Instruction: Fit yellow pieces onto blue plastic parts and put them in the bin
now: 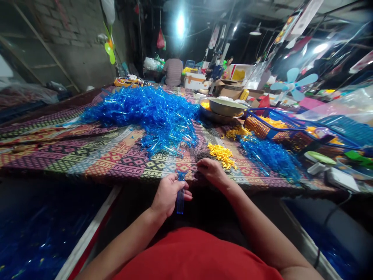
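My left hand point(170, 193) holds a translucent blue plastic piece point(180, 198) upright, its long part running below my fingers. My right hand point(212, 173) rests curled on the patterned cloth point(96, 157) at the table's near edge, its fingertips beside a small heap of dark parts point(202, 156). Whether those fingers pinch anything is hidden. To the right of that heap lies a pile of yellow plastic parts point(222, 155). A large tangle of blue plastic runners point(145, 116) spreads across the table beyond my hands.
A second blue tangle point(271, 155) lies at right, near a blue basket point(271, 124) with yellow parts and stacked metal bowls point(221, 108). Bins of blue plastic point(35, 233) stand below the table edge. A seated person point(173, 72) works at the far end.
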The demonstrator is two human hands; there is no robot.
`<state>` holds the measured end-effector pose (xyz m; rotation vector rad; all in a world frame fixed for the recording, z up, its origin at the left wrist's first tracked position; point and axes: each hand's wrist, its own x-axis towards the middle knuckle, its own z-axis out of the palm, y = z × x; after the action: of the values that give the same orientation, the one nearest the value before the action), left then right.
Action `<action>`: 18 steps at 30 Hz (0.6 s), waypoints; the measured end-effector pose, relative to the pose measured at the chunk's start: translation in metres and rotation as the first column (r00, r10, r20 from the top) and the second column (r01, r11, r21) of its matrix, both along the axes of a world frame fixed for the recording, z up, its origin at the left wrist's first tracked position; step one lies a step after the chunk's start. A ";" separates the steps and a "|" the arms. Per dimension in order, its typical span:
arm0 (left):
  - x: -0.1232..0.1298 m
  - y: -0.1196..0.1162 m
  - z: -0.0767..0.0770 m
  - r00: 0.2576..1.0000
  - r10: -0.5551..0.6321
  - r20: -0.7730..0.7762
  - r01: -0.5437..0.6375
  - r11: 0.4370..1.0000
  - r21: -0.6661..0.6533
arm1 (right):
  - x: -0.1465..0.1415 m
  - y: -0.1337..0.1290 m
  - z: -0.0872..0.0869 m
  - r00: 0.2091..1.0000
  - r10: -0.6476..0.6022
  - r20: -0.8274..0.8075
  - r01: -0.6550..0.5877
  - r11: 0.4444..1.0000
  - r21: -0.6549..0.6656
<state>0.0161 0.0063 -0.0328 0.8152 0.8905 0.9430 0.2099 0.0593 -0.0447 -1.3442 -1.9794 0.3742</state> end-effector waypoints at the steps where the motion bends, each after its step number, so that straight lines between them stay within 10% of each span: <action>1: 0.001 0.000 0.000 1.000 -0.008 0.006 0.008 1.000 -0.001 | 0.001 0.002 0.000 0.999 0.003 0.046 -0.004 1.000 0.014; 12: 0.003 0.003 0.002 0.999 0.012 0.032 -0.012 1.000 -0.014 | 0.045 -0.008 0.007 0.991 -0.067 0.113 0.073 0.996 -0.050; 18: 0.008 0.000 -0.001 0.999 -0.022 0.038 0.022 1.000 -0.006 | 0.093 -0.009 0.002 0.875 -0.260 0.409 0.247 0.965 0.085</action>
<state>0.0237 0.0068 -0.0339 0.7974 0.8495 0.9330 0.3031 0.0504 -0.0428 -1.7532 -2.0911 -0.0792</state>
